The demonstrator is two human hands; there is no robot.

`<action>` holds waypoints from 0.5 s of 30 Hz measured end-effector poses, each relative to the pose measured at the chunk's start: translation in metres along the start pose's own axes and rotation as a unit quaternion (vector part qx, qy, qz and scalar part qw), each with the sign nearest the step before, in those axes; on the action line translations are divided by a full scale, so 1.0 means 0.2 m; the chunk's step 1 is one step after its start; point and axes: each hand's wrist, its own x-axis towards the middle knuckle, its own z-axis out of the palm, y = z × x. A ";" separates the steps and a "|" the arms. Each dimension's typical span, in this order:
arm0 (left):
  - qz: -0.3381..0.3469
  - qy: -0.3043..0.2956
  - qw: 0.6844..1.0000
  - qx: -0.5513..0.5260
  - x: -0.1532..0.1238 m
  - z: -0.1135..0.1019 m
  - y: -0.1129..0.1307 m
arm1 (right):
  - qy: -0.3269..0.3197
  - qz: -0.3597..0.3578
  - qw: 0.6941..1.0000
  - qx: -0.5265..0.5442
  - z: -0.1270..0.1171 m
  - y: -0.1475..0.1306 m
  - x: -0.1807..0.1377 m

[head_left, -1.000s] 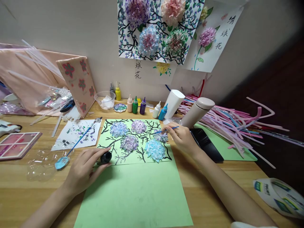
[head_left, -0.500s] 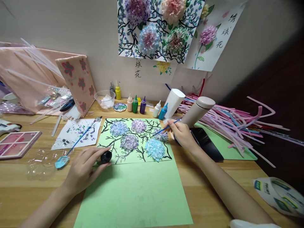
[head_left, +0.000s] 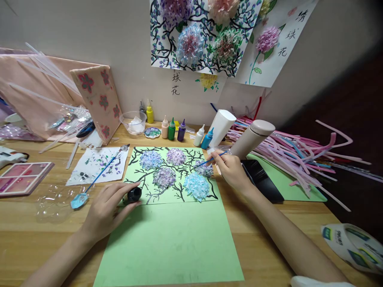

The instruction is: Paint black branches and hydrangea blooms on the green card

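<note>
My right hand (head_left: 229,169) pinches a thin blue paintbrush (head_left: 211,160) whose tip points left onto a green painting (head_left: 170,175) with black branches and several paper flower balls. My left hand (head_left: 106,211) rests at the painting's lower left corner, fingers curled round a small black paint bottle (head_left: 134,195). A larger plain green sheet (head_left: 172,243) lies under the painting, reaching toward me.
A white test paper with a blue brush (head_left: 98,165) and a pink palette (head_left: 22,178) lie at left. Small paint bottles (head_left: 171,130) line the wall. A beige flask (head_left: 253,139), a black phone (head_left: 260,181) and a heap of pipe cleaners (head_left: 299,153) sit at right.
My right hand drew back slightly to the right and tilted the brush up, its tip still at the purple flower. The left hand stayed on the bottle.
</note>
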 end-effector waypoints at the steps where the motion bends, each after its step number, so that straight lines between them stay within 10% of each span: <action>1: -0.002 0.000 1.000 0.000 0.00 0.00 0.00 | 0.001 -0.003 1.000 -0.002 0.00 0.00 0.00; 10: -0.016 0.027 1.000 -0.002 0.03 -0.01 0.01 | 0.061 -0.097 0.993 0.038 -0.06 -0.17 -0.09; 15: -0.034 0.041 0.998 -0.020 0.05 -0.02 0.05 | -0.020 -0.187 0.972 0.142 -0.06 -0.31 -0.18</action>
